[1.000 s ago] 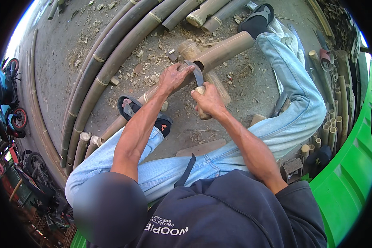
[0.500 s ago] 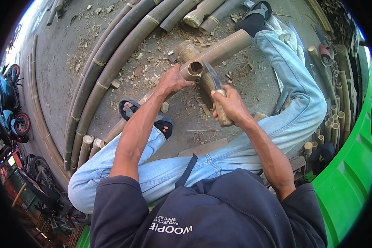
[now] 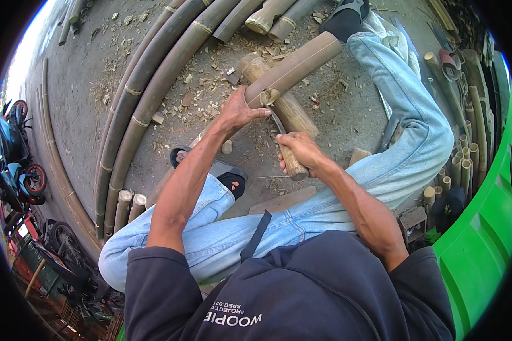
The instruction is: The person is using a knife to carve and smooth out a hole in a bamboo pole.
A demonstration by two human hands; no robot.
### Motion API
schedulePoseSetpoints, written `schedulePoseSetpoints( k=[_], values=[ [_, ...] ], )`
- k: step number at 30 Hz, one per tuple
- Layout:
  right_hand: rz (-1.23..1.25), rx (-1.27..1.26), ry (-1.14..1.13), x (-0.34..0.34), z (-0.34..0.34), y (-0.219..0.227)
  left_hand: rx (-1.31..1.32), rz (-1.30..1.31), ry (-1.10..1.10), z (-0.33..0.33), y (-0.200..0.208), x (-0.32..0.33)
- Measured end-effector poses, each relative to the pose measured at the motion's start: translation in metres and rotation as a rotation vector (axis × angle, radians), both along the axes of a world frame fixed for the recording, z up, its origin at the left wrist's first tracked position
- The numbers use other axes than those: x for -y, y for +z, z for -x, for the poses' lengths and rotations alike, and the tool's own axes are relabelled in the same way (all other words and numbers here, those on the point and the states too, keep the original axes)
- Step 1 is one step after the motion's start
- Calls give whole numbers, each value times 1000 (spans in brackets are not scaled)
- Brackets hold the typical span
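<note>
A thick bamboo pole (image 3: 301, 67) lies slantwise before me, resting across a short wooden log (image 3: 297, 113). A notch with a pale cut edge opens in the pole's side. My left hand (image 3: 238, 109) wraps round the pole just left of that notch, its thumb stretched toward the blade. My right hand (image 3: 302, 152) grips the wooden handle of a curved-blade knife (image 3: 290, 159). The knife's dark blade reaches up to the notch's lower edge, close to my left thumb; its tip is hard to make out there.
Long bamboo poles (image 3: 145, 68) curve along the left, with cut ends (image 3: 261, 23) at the top. Wood chips (image 3: 210, 108) litter the ground. Upright bamboo pieces (image 3: 465, 167) stand at right beside a green ribbed panel (image 3: 472, 273). Motorcycles (image 3: 25, 176) are parked far left.
The knife has come down and left, its blade now at the notch instead of beyond it. The pole looks turned slightly, so the notch shows less of its hollow. My left thumb has stretched out.
</note>
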State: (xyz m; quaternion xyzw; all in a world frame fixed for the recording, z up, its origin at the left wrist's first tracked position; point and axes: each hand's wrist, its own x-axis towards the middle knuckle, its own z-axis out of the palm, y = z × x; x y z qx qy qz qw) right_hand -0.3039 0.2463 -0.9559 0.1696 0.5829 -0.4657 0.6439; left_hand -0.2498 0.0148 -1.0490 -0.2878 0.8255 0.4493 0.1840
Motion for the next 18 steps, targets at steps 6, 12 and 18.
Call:
schedulePoseSetpoints(
  k=[6, 12, 18],
  values=[
    [36, 69, -48, 1, -2, 1, 27, -150, -2, 1, -3, 5],
    [-38, -77, 24, -4, 2, -14, 12, 258, 31, 3, 4, -24],
    [-218, -859, 568, -10, -11, -33, -32, 280, 26, -6, 10, -35]
  ],
)
